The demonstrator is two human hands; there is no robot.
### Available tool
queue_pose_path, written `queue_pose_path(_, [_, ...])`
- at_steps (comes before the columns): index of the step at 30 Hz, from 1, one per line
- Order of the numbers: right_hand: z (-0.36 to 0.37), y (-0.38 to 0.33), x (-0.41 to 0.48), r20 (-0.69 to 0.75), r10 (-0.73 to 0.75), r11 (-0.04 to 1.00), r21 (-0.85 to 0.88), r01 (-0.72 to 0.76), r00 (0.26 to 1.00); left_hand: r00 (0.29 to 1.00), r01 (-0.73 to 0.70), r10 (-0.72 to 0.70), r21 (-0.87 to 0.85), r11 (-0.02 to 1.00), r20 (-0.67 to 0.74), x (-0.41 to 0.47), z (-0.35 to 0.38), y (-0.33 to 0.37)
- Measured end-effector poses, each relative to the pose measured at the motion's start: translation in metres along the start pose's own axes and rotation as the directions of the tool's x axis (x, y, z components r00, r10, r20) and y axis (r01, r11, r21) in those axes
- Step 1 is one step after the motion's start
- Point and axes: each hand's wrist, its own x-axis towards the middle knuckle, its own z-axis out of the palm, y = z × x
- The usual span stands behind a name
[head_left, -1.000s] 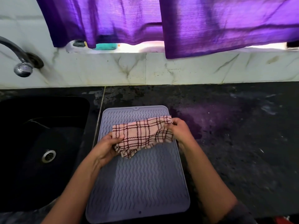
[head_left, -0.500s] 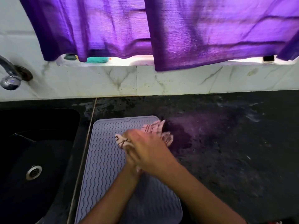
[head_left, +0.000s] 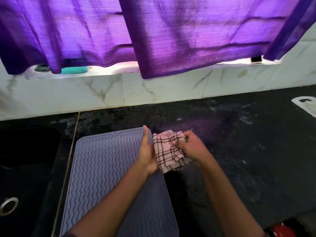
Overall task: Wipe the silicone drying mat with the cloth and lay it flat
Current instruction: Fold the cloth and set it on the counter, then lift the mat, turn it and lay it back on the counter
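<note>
Your mat (head_left: 106, 168) already lies flat. Your right hand (head_left: 189, 147) grips the bunched cloth (head_left: 168, 153) just off the mat's right edge. Your left hand (head_left: 147, 151), fingers straight, touches that edge. Wiping probably isn't finished.

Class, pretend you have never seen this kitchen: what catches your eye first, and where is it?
The glowing purple curtain fills the top of the view. Below, a grey wavy-ribbed mat lies on the black counter beside the sink. At its far right corner the right hand grips a pink checked cloth, the left hand flat against it.
</note>
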Motion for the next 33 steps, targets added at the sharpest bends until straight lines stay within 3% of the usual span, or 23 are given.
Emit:
queue_pose_path(3, [-0.019, -0.001, 0.038, -0.148, 0.001, 0.998, -0.056, -0.009, 0.989, 0.974, 0.024, 0.014, 0.168, 0.985, -0.225, 0.052, 0.016, 0.007])
queue_pose_path(4, [-0.022, 0.0, 0.049, -0.15, 0.01, 0.993, -0.118, -0.028, 0.989, 0.933, 0.022, 0.071, 0.254, 0.967, -0.354, 0.065, 0.013, 0.011])
queue_pose_path(6, [-0.021, 0.006, 0.065, -0.095, 0.046, 0.912, -0.403, -0.081, 0.994, 0.802, 0.028, 0.259, 0.466, 0.884, -0.538, 0.079, -0.003, 0.019])
queue_pose_path(8, [-0.019, 0.008, 0.073, -0.144, 0.011, 0.775, -0.624, -0.1, 0.989, 0.734, 0.042, 0.44, 0.681, 0.731, -0.518, 0.072, -0.019, 0.028])
queue_pose_path(11, [-0.009, -0.003, 0.076, -0.249, -0.176, 0.78, -0.626, -0.02, 0.952, 0.733, 0.055, 0.562, 0.857, 0.513, -0.384, 0.039, -0.047, 0.049])
queue_pose_path(13, [0.007, -0.014, 0.076, -0.208, -0.289, 0.775, -0.624, 0.1, 0.935, 0.713, 0.113, 0.615, 0.921, 0.372, -0.336, 0.013, -0.072, 0.066])
queue_pose_path(17, [0.062, -0.035, 0.089, 0.102, -0.415, 0.7, -0.599, 0.389, 0.904, 0.607, 0.36, 0.746, 0.932, 0.051, -0.275, -0.023, -0.124, 0.108])
queue_pose_path(20, [0.106, -0.04, 0.104, 0.361, -0.357, 0.567, -0.65, 0.507, 0.862, 0.672, 0.515, 0.68, 0.845, -0.142, -0.295, -0.032, -0.166, 0.137])
queue_pose_path(23, [0.128, -0.04, 0.117, 0.431, -0.262, 0.451, -0.736, 0.504, 0.864, 0.74, 0.561, 0.598, 0.774, -0.293, -0.31, -0.037, -0.191, 0.151])
queue_pose_path(25, [0.131, -0.041, 0.123, 0.446, -0.2, 0.407, -0.772, 0.488, 0.873, 0.746, 0.574, 0.59, 0.749, -0.331, -0.31, -0.04, -0.192, 0.154])
queue_pose_path(28, [0.132, -0.046, 0.129, 0.444, -0.175, 0.389, -0.789, 0.476, 0.879, 0.713, 0.627, 0.587, 0.724, -0.289, -0.383, -0.043, -0.193, 0.165])
queue_pose_path(31, [0.133, -0.048, 0.131, 0.437, -0.154, 0.395, -0.795, 0.46, 0.886, 0.741, 0.638, 0.502, 0.702, -0.318, -0.446, -0.04, -0.197, 0.173])
queue_pose_path(33, [0.134, -0.046, 0.13, 0.426, -0.159, 0.406, -0.794, 0.452, 0.891, 0.733, 0.648, 0.517, 0.684, -0.334, -0.442, -0.038, -0.191, 0.173])
